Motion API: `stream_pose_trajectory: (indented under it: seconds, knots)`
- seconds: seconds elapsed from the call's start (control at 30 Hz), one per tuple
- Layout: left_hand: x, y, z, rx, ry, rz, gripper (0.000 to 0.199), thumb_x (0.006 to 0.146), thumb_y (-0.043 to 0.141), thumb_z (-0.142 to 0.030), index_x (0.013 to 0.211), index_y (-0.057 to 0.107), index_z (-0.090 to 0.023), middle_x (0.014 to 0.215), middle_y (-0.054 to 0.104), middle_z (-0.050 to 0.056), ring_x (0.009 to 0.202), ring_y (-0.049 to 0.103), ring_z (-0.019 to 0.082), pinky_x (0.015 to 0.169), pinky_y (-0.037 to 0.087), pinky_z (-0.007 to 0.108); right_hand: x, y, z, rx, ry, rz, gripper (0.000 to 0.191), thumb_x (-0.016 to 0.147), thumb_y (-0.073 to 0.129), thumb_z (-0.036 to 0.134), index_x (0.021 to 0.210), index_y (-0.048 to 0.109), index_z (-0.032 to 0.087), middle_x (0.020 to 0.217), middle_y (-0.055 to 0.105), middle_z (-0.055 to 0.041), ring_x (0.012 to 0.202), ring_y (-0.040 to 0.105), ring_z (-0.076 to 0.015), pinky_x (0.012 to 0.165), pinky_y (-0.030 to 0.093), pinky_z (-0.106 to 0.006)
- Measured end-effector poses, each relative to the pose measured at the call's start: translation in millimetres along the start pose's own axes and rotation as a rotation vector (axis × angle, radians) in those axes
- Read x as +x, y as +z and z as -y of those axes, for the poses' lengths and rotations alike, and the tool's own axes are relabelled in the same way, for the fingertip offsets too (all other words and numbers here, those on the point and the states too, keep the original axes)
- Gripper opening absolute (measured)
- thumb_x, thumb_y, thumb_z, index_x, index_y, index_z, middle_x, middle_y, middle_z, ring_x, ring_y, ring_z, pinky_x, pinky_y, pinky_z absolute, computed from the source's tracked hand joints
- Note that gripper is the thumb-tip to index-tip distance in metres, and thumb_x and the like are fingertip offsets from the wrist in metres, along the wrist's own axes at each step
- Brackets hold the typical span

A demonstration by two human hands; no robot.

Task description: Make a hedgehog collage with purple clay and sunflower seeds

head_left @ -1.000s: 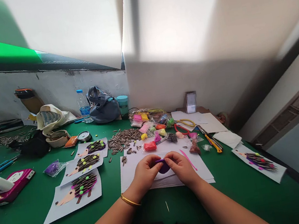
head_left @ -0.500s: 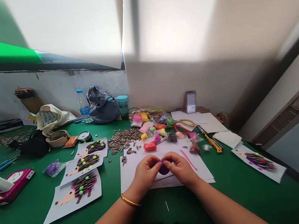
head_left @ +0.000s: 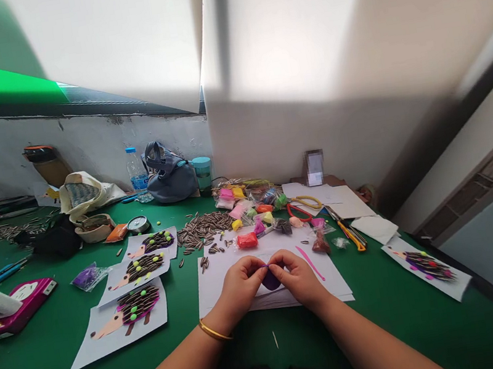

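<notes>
Over a stack of white paper (head_left: pixel 211 290), the thumb and forefinger of my left hand (head_left: pixel 241 285) are closed in a pinch. My right hand (head_left: pixel 297 275) mirrors it, its fingertips almost touching the left ones. Between them is modelling clay: a bit of purple shows at the fingertips, and a dark purple rounded piece of clay (head_left: pixel 271 281) shows just below, partly covered by the fingers. Right of the hands lies a pink plastic clay tool (head_left: pixel 310 263). A red packet of clay (head_left: pixel 247 241) rests on the paper beyond the hands.
Sunflower seeds (head_left: pixel 204 227) lie heaped at the back beside several clay packets (head_left: pixel 254 205). Hedgehog pictures (head_left: pixel 129 315) overlap on the left; another hedgehog picture (head_left: pixel 428 268) lies right. Scissors (head_left: pixel 306 205) and a yellow cutter (head_left: pixel 352 233) are back right. A magenta power strip (head_left: pixel 18 311) sits left.
</notes>
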State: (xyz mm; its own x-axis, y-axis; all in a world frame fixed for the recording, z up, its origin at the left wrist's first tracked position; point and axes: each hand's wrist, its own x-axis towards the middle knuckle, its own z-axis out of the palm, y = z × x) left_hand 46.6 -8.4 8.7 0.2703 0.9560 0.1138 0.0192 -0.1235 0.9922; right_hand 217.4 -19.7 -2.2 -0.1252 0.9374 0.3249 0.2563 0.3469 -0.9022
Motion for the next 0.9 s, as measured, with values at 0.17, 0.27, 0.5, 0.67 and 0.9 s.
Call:
stream_pose_trajectory:
  seconds: [0.17, 0.27, 0.5, 0.67, 0.9]
  knots:
    - [2.6, -1.5, -0.6, -0.101, -0.03, -0.053, 0.033, 0.07, 0.074, -0.046, 0.082, 0.064, -0.016, 0.073, 0.065, 0.002, 0.068, 0.059, 0.016, 0.064, 0.047, 0.027, -0.1, 0.1, -5.3, 0.114, 0.059, -0.003, 0.025, 0.086, 0.062, 0.042, 0.096, 0.065, 0.019, 0.092, 0.065, -0.0054, 0.084, 0.06, -0.0193, 0.079, 0.05, -0.034]
    - [3.4, -3.6, -1.5, -0.162, -0.069, -0.084, 0.039, 0.071, 0.074, -0.048, 0.09, 0.066, -0.015, 0.076, 0.066, 0.003, 0.067, 0.059, 0.015, 0.061, 0.045, 0.026, 0.1, 0.7, -8.9, 0.162, 0.111, 0.013, 0.027, 0.084, 0.064, 0.042, 0.098, 0.064, 0.019, 0.091, 0.066, -0.0051, 0.082, 0.061, -0.0193, 0.078, 0.05, -0.034]
    - [2.7, -3.8, -2.5, -0.168, -0.076, -0.014, 0.039, 0.071, 0.075, -0.048, 0.087, 0.071, -0.013, 0.079, 0.069, 0.006, 0.07, 0.059, 0.016, 0.064, 0.045, 0.027, 0.1, 1.2, -10.8, 0.125, 0.105, -0.006, 0.021, 0.083, 0.065, 0.039, 0.092, 0.065, 0.019, 0.087, 0.065, -0.0044, 0.082, 0.06, -0.0193, 0.078, 0.049, -0.034]
    - [2.9, -4.0, -2.8, -0.108, -0.062, -0.053, 0.037, 0.071, 0.073, -0.049, 0.079, 0.07, -0.014, 0.069, 0.065, 0.003, 0.063, 0.053, 0.013, 0.059, 0.041, 0.025, 0.6, 0.2, -10.7, 0.175, 0.082, -0.031, 0.022, 0.086, 0.063, 0.04, 0.095, 0.066, 0.019, 0.088, 0.064, -0.0043, 0.081, 0.058, -0.0179, 0.076, 0.048, -0.032]
    - [2.1, -2.2, -7.4, -0.163, -0.104, -0.022, 0.036, 0.062, 0.081, -0.043, 0.08, 0.069, -0.014, 0.074, 0.068, 0.004, 0.068, 0.059, 0.016, 0.064, 0.046, 0.027, -0.9, 0.4, -11.8, 0.136, 0.055, -0.057, 0.022, 0.087, 0.062, 0.039, 0.096, 0.067, 0.02, 0.089, 0.066, -0.0047, 0.082, 0.06, -0.0187, 0.077, 0.049, -0.033]
